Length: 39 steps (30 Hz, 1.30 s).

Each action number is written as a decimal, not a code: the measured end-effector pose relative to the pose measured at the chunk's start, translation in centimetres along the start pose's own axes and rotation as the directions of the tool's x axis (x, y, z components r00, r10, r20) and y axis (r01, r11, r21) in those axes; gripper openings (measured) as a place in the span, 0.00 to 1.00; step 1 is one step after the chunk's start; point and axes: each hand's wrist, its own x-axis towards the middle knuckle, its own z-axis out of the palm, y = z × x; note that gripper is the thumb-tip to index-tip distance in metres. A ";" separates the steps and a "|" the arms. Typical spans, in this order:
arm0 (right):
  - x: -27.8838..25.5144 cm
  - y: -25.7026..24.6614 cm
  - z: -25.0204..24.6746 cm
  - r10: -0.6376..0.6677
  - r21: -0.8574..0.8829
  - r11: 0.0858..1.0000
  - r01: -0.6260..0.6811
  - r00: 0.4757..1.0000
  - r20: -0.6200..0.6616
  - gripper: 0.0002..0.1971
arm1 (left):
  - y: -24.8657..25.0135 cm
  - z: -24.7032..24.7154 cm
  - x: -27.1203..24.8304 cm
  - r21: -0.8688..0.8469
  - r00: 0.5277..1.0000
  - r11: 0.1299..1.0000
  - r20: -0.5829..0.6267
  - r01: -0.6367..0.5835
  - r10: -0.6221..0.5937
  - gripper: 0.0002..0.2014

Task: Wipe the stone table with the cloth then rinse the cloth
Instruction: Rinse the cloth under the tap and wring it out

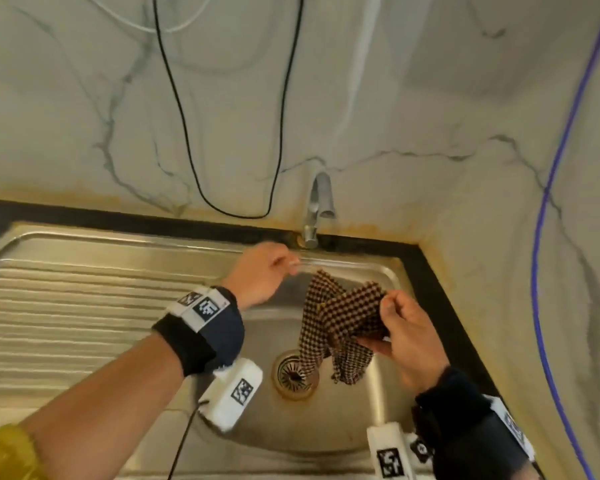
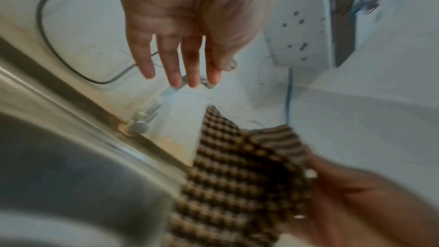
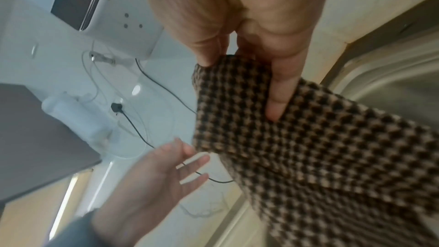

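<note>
The cloth [image 1: 336, 323], a brown and tan checked weave, is held over the basin of the steel sink [image 1: 118, 289] by the right hand [image 1: 405, 337] alone. The grip of that hand is closed on the cloth's upper right part: in the right wrist view the thumb [image 3: 282, 85] is seen pressed flat along the near face of the fabric, while the other fingers are curled behind the top fold. From the grip the cloth spreads to the left, where one free corner stands up just below the tap [image 1: 317, 209], and the rest hangs downward in loose folds, its lowest ends dangling beside and partly over the drain [image 1: 293, 374]. Whether those ends touch the basin floor cannot be told.

The left hand [image 1: 264, 275] is kept apart from the cloth, to its left, over the back rim of the sink near the base of the tap. Its grip is released: in the left wrist view the fingers [image 2: 173, 67] are seen straight and slightly spread, with nothing held between them. The free corner of the cloth lies near those fingertips without being touched by them.

A black cable [image 1: 187, 133] hangs in a loop against the marbled wall [image 1: 395, 98] behind the tap, and a blue cable [image 1: 547, 202] runs down the wall on the right.
</note>
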 end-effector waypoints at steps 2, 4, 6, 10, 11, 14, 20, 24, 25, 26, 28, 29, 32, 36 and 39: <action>1.0 0.0 -1.1 -0.013 -0.002 1.000 0.013 0.999 0.039 0.09 | -1.0 0.7 1.7 0.031 0.991 0.992 -0.065 0.122 -0.120 0.09; 1.9 0.1 -2.1 0.001 -0.018 1.000 0.001 0.997 0.076 0.09 | -1.3 1.7 3.6 0.090 0.982 0.978 -0.041 0.187 -0.184 0.09; 2.8 0.5 -2.8 0.039 -0.036 0.999 -0.036 0.994 0.098 0.09 | -1.2 2.8 5.7 0.158 0.975 0.962 -0.034 0.224 -0.222 0.15; 4.4 1.1 -4.5 0.064 -0.030 0.998 -0.061 0.991 0.121 0.10 | -0.7 5.1 10.1 0.359 0.964 0.909 0.077 0.210 -0.254 0.30; 4.5 1.3 -4.8 0.057 -0.041 0.998 -0.052 0.990 0.128 0.10 | -0.6 5.6 10.8 0.443 0.960 0.880 0.125 0.171 -0.249 0.33; 4.6 1.7 -5.5 0.045 -0.064 0.997 -0.035 0.987 0.155 0.09 | -0.4 6.4 12.7 0.693 0.951 0.721 0.214 0.012 -0.222 0.40; 3.8 1.1 -6.6 -0.002 -0.086 0.996 0.009 0.996 0.084 0.09 | -2.4 6.2 15.3 0.899 0.938 0.364 0.315 -0.244 -0.148 0.46; 4.2 0.9 -6.2 -0.008 -0.118 0.993 0.009 1.000 0.013 0.09 | -3.5 6.3 15.7 0.910 0.916 0.267 0.367 -0.317 -0.163 0.39; 4.4 0.9 -5.9 -0.012 -0.145 0.989 0.014 1.000 0.013 0.09 | -3.6 6.4 15.9 0.913 0.919 0.237 0.370 -0.332 -0.136 0.38; 4.7 0.9 -5.5 -0.020 -0.164 0.986 0.022 1.000 0.014 0.08 | -3.7 6.4 16.1 0.915 0.922 0.209 0.372 -0.345 -0.109 0.36; 5.4 1.0 -4.6 -0.029 -0.171 0.985 0.031 0.999 0.012 0.08 | -3.9 6.9 16.4 0.913 0.928 0.216 0.366 -0.345 -0.065 0.34; 5.7 1.2 -4.2 -0.027 -0.161 0.987 0.028 1.000 0.011 0.07 | -4.3 7.2 16.2 0.914 0.933 0.243 0.351 -0.324 -0.078 0.33; 6.4 1.7 -3.2 -0.014 -0.101 0.995 0.014 1.000 0.002 0.08 | -5.8 7.6 15.5 0.924 0.944 0.337 0.258 -0.179 -0.205 0.33; 8.6 2.9 -1.6 0.060 0.003 0.998 -0.060 0.998 -0.021 0.10 | -8.3 7.3 14.5 0.846 0.910 0.528 0.275 -0.076 -0.310 0.43; 10.6 4.0 0.3 0.129 0.071 0.989 -0.128 0.992 -0.002 0.09 | -8.1 7.5 13.4 0.617 0.890 0.786 0.340 0.034 -0.305 0.42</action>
